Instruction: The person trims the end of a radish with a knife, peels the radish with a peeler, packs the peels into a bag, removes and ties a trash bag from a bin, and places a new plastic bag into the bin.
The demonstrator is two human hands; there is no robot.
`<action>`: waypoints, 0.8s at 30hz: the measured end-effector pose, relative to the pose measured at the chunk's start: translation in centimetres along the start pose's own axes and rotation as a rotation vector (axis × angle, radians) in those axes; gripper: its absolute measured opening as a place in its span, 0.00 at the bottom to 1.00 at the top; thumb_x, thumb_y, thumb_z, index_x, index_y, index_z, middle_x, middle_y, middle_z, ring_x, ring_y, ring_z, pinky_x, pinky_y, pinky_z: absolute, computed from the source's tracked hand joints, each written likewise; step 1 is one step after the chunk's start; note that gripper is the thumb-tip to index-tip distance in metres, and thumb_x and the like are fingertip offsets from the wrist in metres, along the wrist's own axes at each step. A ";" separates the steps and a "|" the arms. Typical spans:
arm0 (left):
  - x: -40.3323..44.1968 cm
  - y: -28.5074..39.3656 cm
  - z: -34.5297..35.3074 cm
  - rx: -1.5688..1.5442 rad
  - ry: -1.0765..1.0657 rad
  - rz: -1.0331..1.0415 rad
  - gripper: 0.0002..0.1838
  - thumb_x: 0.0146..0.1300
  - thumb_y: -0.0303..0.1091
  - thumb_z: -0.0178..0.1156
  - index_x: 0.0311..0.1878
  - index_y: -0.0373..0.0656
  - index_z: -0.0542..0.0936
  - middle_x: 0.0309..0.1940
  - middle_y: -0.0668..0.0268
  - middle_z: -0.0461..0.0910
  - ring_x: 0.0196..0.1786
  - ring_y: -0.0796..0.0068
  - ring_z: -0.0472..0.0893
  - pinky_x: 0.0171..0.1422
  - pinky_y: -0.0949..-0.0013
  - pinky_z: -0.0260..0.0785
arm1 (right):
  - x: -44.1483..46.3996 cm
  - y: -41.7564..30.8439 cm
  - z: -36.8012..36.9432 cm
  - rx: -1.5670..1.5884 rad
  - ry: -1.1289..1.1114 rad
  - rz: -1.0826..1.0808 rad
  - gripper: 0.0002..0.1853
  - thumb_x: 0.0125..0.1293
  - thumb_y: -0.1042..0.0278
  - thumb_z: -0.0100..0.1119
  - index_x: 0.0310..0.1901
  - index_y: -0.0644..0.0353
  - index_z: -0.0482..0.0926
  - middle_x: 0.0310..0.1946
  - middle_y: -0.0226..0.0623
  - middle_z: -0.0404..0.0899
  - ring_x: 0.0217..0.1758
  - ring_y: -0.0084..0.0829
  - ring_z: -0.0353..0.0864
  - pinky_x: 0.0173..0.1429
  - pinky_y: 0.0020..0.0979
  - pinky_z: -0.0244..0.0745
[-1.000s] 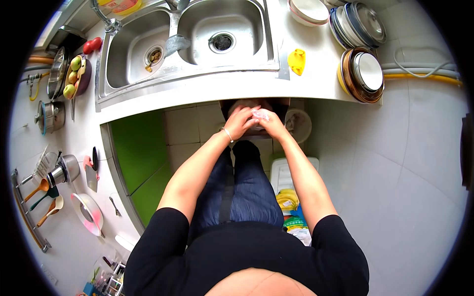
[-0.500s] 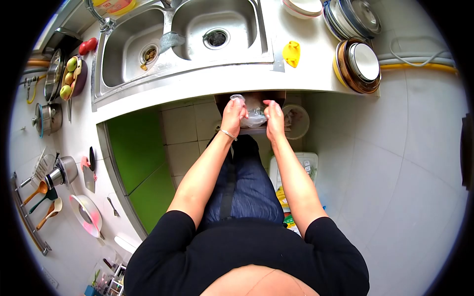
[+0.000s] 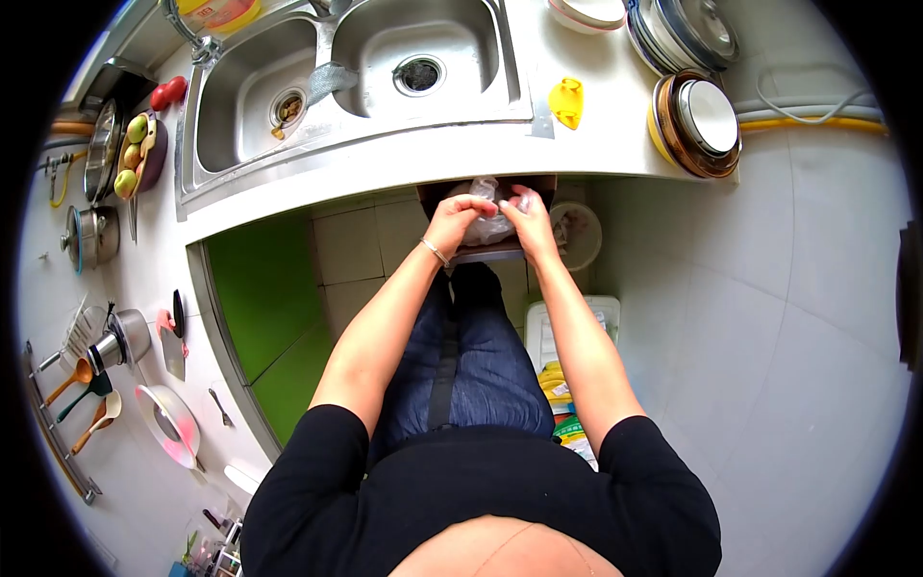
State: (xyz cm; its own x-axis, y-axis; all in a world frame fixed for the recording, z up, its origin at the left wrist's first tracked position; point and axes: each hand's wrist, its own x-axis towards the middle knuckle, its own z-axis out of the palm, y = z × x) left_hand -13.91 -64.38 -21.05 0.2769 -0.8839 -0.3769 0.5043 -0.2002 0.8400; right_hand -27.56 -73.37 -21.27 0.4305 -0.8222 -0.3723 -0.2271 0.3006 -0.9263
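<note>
One plastic bag (image 3: 488,229): clear to whitish, thin, crumpled, glossy along its creases; contents too indistinct to tell. Form: fuller and rounder toward 6 o'clock, narrowing to a rumpled tuft that points to 12 o'clock; long axis roughly 12 to 6. Location: between the two hands, over the open brown drawer (image 3: 495,254) beneath the counter edge. Left hand (image 3: 460,223), at the bag's 9 o'clock: fingers bent in toward 3 o'clock, drawn narrow on the plastic; metal bangle (image 3: 435,252) at the wrist. Right hand (image 3: 529,223), at 3 o'clock: thumb and fingers curled in a narrow grip at the bag's upper part; exact fingertip contact cannot be told. Surroundings: round white bin (image 3: 581,248) at 3 o'clock, just beside the drawer; yellow item (image 3: 567,102) on the counter at 1 o'clock; double-basin steel sink (image 3: 461,112) at 11 o'clock.
</note>
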 end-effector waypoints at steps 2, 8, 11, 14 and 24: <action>0.1 0.0 -0.2 -0.165 -0.008 0.009 0.10 0.59 0.20 0.52 0.41 0.35 0.81 0.34 0.62 0.82 0.41 0.74 0.80 0.53 0.71 0.70 | -0.1 1.2 -1.5 -0.343 0.013 -0.224 0.14 0.63 0.67 0.60 0.49 0.64 0.77 0.38 0.37 0.78 0.39 0.33 0.78 0.47 0.30 0.73; 1.1 -1.4 0.1 -0.238 -0.181 -0.028 0.12 0.60 0.23 0.55 0.47 0.35 0.80 0.36 0.66 0.81 0.40 0.76 0.78 0.51 0.74 0.69 | -2.7 -3.1 -3.2 -0.710 0.037 -0.267 0.11 0.62 0.67 0.61 0.46 0.58 0.80 0.37 0.39 0.78 0.40 0.37 0.80 0.47 0.33 0.75; 1.6 -1.1 1.3 0.027 -0.151 -0.099 0.15 0.60 0.24 0.57 0.51 0.35 0.79 0.38 0.68 0.81 0.45 0.78 0.77 0.53 0.74 0.69 | -3.1 -2.9 -2.7 -0.526 0.082 -0.334 0.07 0.59 0.72 0.63 0.40 0.59 0.81 0.34 0.38 0.78 0.36 0.34 0.81 0.42 0.31 0.76; 0.8 -0.6 2.7 0.355 -0.168 0.092 0.18 0.59 0.25 0.58 0.54 0.36 0.79 0.41 0.68 0.81 0.50 0.79 0.76 0.57 0.72 0.67 | -2.8 -3.1 -2.5 -0.377 0.032 -0.407 0.06 0.57 0.76 0.64 0.37 0.61 0.80 0.33 0.38 0.79 0.34 0.32 0.81 0.38 0.28 0.76; 2.2 -2.7 1.4 0.509 0.020 -0.011 0.05 0.52 0.26 0.64 0.33 0.38 0.84 0.29 0.62 0.84 0.31 0.78 0.81 0.38 0.71 0.73 | -2.1 -4.8 -2.3 -0.187 0.009 -0.362 0.10 0.57 0.70 0.65 0.39 0.61 0.78 0.42 0.36 0.75 0.36 0.26 0.79 0.42 0.28 0.75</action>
State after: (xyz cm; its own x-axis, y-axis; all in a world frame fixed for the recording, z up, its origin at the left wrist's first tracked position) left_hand -15.75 -66.42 -23.58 0.2918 -0.8735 -0.3897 0.0464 -0.3941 0.9179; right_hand -29.36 -74.15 -15.92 0.5045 -0.8631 -0.0224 -0.2171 -0.1017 -0.9708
